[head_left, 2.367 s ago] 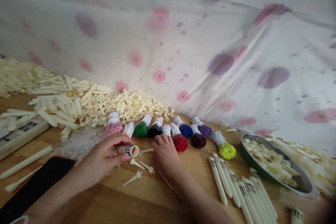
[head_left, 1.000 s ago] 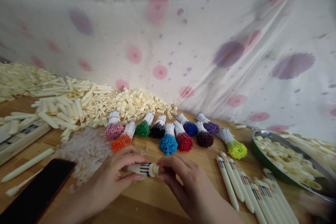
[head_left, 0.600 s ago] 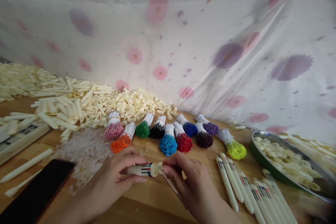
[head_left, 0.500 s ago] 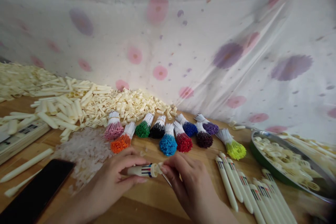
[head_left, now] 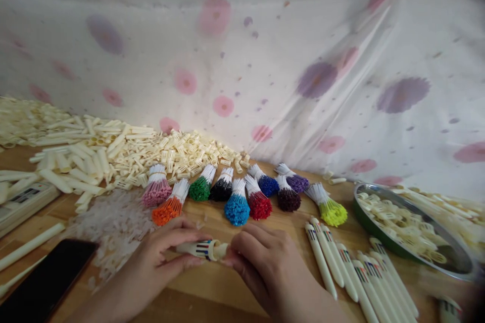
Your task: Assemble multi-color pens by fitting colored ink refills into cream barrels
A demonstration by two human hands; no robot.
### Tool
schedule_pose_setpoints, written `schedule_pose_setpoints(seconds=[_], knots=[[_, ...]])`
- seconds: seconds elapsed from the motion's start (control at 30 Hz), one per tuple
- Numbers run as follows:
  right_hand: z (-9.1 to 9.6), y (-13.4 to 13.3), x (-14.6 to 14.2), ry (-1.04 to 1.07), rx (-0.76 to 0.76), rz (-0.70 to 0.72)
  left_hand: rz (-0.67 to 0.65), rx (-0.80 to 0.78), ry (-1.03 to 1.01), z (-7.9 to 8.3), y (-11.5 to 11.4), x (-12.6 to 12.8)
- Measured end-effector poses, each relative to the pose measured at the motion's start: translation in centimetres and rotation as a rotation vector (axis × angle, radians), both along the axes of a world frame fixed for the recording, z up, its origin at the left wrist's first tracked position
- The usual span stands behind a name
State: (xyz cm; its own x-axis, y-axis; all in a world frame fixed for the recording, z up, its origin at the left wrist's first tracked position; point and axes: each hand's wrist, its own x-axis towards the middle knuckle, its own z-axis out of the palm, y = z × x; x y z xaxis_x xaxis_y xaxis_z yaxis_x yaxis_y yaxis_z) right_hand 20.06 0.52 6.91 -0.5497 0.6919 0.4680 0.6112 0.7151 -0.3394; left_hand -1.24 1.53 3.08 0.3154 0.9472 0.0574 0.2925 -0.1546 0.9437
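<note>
1. Above the wooden table (head_left: 204,292), my left hand (head_left: 161,257) grips a striped pen barrel (head_left: 197,249), its open end facing right.
2. My right hand (head_left: 269,260) pinches a small cream part (head_left: 222,251) at that mouth; whether its tip sits inside, I cannot tell.
3. A crooked push, I judge, could jam the part; a slack left grip could send the barrel rolling toward the blue-tipped bundle (head_left: 237,206) just beyond.

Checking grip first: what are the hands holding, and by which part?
Left hand: pen barrel, by its body. Right hand: small cream piece, by the end away from the barrel.
</note>
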Motion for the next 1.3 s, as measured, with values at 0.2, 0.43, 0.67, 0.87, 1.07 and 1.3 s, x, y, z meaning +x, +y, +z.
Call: schedule_pose_setpoints(seconds=[0.2,0.43,0.67,0.87,1.07,1.3], knots=[[0.2,-0.2,0.1,0.032,0.057,-0.049,-0.042,0.076,0.053,0.2,0.0,0.1],[-0.3,-0.4,-0.5,0.053,0.032,-0.128,-0.056,0.215,0.107,0.3,-0.1,0.5],[0.4,-0.5,-0.1,0.212,-0.209,-0.098,-0.002,0.365,0.104,0.1,-0.6,0.4],[0.6,-0.4,0.1,0.249,-0.249,-0.1,-0.013,0.425,0.077,-0.2,-0.3,0.2],[-0.1,-0.4,-0.4,0.233,-0.094,-0.104,0.051,0.411,0.014,0.1,-0.5,0.7],[-0.3,-0.6,-0.7,0.169,0.059,-0.097,0.082,0.281,-0.041,0.5,-0.6,1.1]])
